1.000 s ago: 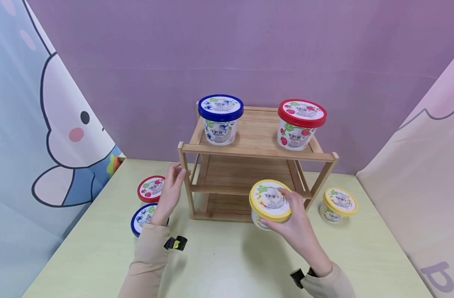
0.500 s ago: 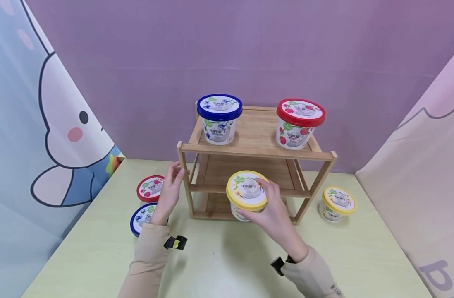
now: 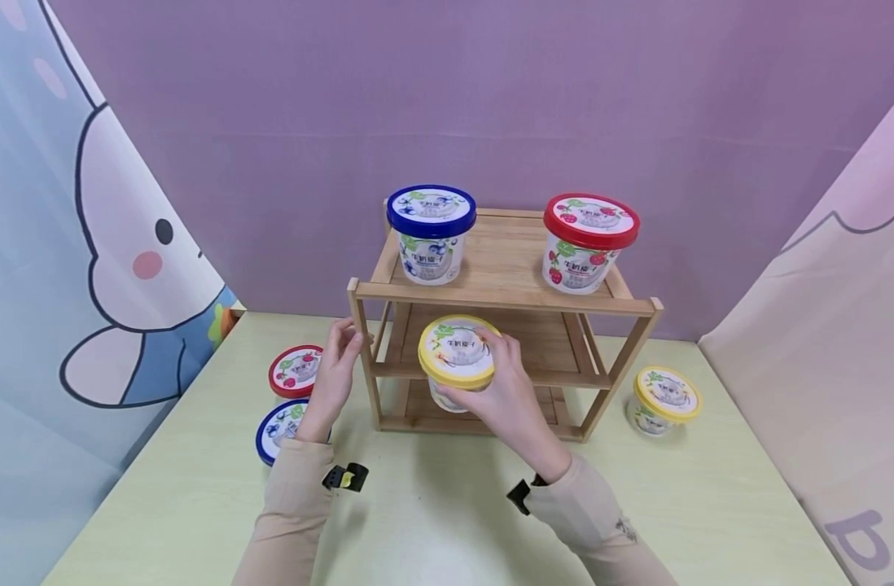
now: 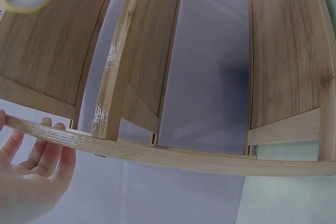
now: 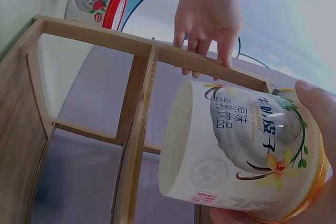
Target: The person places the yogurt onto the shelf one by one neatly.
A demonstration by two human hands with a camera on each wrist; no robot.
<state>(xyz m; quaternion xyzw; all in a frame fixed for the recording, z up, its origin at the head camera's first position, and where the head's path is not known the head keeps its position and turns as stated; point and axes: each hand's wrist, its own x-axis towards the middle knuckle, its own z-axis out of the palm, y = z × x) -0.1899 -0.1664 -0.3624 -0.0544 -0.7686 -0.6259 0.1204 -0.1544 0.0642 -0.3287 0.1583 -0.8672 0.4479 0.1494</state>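
Note:
In the head view my right hand [image 3: 501,395] grips a yellow-lidded cup [image 3: 457,354] by its lid edge, in front of the middle shelf of the wooden rack [image 3: 491,295]. The right wrist view shows the cup [image 5: 241,150] tilted across the frame, thumb and fingers at its lid. My left hand [image 3: 335,374] holds the rack's front left post, and in the left wrist view the fingers [image 4: 52,156] curl round that post [image 4: 210,160]. On the top shelf stand a blue-lidded cup [image 3: 431,232] at the left and a red-lidded cup [image 3: 589,242] at the right.
Left of the rack, partly behind my left arm, are another red-lidded cup [image 3: 295,371] and another blue-lidded cup [image 3: 280,430]. A second yellow-lidded cup [image 3: 664,400] stands on the table [image 3: 718,488] to the right. Curtains surround the table at the back and both sides.
My right hand has carried the yellow-lidded cup leftward and a little up, from the rack's lower right front toward the middle shelf's left half. The left hand stays on the post.

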